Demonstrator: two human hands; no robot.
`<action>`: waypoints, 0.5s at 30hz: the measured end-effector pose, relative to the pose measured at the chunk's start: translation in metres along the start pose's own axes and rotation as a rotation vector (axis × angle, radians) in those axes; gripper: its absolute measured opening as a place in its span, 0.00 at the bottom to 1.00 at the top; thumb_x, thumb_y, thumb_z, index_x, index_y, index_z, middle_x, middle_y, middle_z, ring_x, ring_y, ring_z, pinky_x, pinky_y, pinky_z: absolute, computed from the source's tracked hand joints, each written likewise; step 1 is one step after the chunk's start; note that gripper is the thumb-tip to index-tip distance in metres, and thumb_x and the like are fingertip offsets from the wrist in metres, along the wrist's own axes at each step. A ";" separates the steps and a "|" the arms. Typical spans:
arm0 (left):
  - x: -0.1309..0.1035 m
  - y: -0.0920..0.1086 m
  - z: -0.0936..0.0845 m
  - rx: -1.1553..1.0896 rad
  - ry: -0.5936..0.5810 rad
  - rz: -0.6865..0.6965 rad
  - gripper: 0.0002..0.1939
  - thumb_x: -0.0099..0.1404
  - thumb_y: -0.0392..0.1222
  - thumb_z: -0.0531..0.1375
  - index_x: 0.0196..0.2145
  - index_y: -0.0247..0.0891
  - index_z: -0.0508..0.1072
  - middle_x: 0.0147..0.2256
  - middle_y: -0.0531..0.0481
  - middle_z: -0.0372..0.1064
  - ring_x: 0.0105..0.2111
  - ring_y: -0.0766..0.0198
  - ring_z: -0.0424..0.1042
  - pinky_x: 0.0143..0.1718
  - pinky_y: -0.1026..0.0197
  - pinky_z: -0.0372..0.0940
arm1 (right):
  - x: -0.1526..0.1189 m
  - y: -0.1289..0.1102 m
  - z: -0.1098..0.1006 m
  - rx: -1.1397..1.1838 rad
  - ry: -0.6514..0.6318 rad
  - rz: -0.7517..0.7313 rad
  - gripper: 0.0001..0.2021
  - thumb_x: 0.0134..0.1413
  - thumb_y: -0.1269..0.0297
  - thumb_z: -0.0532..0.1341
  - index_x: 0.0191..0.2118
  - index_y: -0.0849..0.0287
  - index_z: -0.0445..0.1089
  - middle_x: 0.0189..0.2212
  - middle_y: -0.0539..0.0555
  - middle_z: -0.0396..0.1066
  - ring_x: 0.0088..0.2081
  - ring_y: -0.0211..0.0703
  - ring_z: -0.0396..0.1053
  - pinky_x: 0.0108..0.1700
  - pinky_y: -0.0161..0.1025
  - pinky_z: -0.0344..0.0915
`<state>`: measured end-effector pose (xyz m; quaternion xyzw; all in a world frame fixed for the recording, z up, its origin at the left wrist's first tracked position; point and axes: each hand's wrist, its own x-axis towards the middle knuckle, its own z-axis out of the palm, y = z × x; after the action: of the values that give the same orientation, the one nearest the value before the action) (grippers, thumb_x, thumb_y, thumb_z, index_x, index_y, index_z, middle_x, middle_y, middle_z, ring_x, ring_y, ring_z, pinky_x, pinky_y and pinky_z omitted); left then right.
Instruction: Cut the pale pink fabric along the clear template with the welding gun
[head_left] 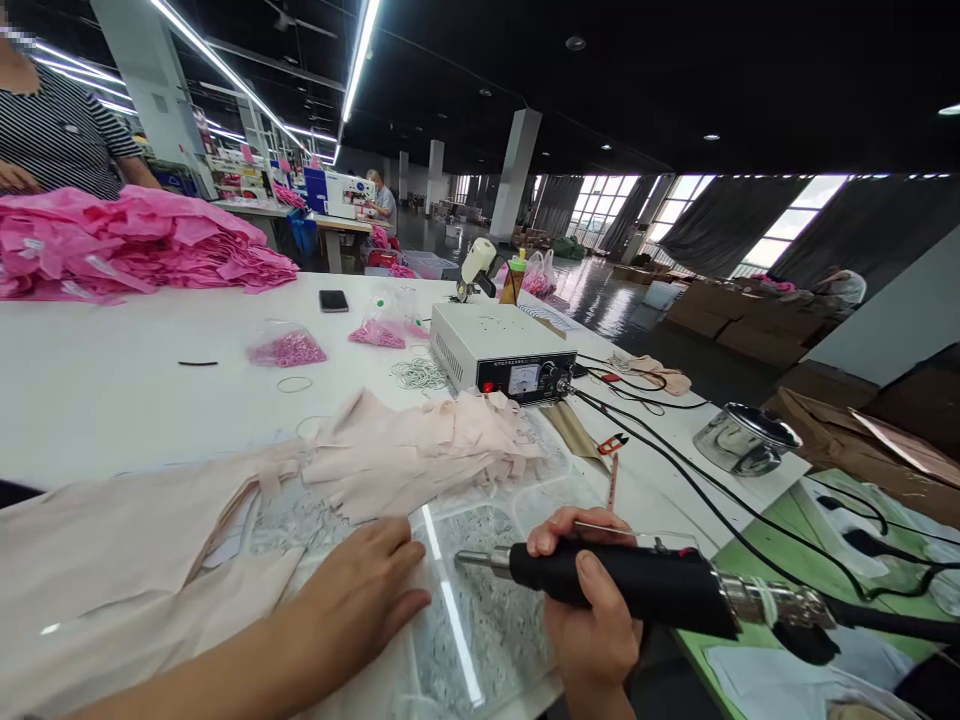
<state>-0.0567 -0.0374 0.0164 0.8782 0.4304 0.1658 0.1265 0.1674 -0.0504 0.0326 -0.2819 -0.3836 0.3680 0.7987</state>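
Observation:
My right hand [592,610] is wrapped round a black handheld tool [622,585] with a metal tip that points left, over a clear plastic sheet [499,610] with a grey marbled surface beneath. My left hand [367,590] rests palm down at the left side of that sheet, by the pale pink fabric [225,600]; its fingers are close together, and whatever may lie under them is hidden. Behind the hands lies a pile of pale pink fabric pieces [427,445]. A white control box [502,345] with a black front panel stands behind the pile, cables running from it.
Pink fabric [135,245] is heaped at the back left, near a person in a striped top. Bags of pink rings [286,346], a phone [333,300], small orange snips [613,445] and a glass jar [746,440] lie on the white table [112,400]. Cables cross its right side.

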 end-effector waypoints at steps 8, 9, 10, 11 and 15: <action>0.004 0.017 0.006 -0.087 0.041 0.093 0.11 0.73 0.36 0.48 0.34 0.42 0.66 0.37 0.49 0.69 0.33 0.64 0.72 0.35 0.63 0.69 | 0.008 -0.013 -0.009 0.039 0.077 -0.085 0.08 0.51 0.63 0.62 0.38 0.54 0.72 0.29 0.49 0.70 0.25 0.39 0.69 0.29 0.42 0.70; -0.004 0.018 0.002 -0.096 0.053 0.123 0.11 0.74 0.37 0.47 0.36 0.43 0.67 0.38 0.49 0.70 0.34 0.64 0.73 0.36 0.64 0.69 | 0.007 -0.013 -0.008 0.054 0.073 -0.081 0.08 0.51 0.63 0.62 0.38 0.54 0.72 0.29 0.49 0.70 0.25 0.39 0.69 0.29 0.41 0.70; -0.013 0.017 -0.002 -0.104 0.048 0.159 0.10 0.75 0.37 0.49 0.39 0.44 0.68 0.41 0.49 0.71 0.36 0.64 0.74 0.39 0.64 0.70 | 0.006 -0.013 -0.006 0.072 0.064 -0.073 0.08 0.51 0.63 0.63 0.39 0.54 0.72 0.28 0.49 0.70 0.25 0.39 0.70 0.29 0.41 0.70; -0.022 0.016 -0.005 -0.102 0.042 0.187 0.07 0.74 0.38 0.51 0.41 0.46 0.68 0.42 0.50 0.72 0.37 0.64 0.74 0.40 0.65 0.70 | 0.004 -0.013 -0.002 0.093 0.048 -0.061 0.08 0.51 0.62 0.63 0.39 0.54 0.72 0.29 0.49 0.70 0.26 0.38 0.70 0.29 0.40 0.71; -0.048 0.009 -0.008 -0.060 0.084 0.247 0.10 0.72 0.34 0.53 0.45 0.49 0.68 0.43 0.52 0.75 0.37 0.65 0.76 0.40 0.70 0.71 | -0.010 -0.011 0.016 0.158 -0.076 -0.004 0.09 0.54 0.60 0.64 0.41 0.52 0.71 0.30 0.48 0.71 0.26 0.38 0.71 0.29 0.38 0.71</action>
<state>-0.0810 -0.0808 0.0177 0.9125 0.3189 0.2296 0.1134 0.1534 -0.0621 0.0454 -0.2032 -0.3841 0.4060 0.8039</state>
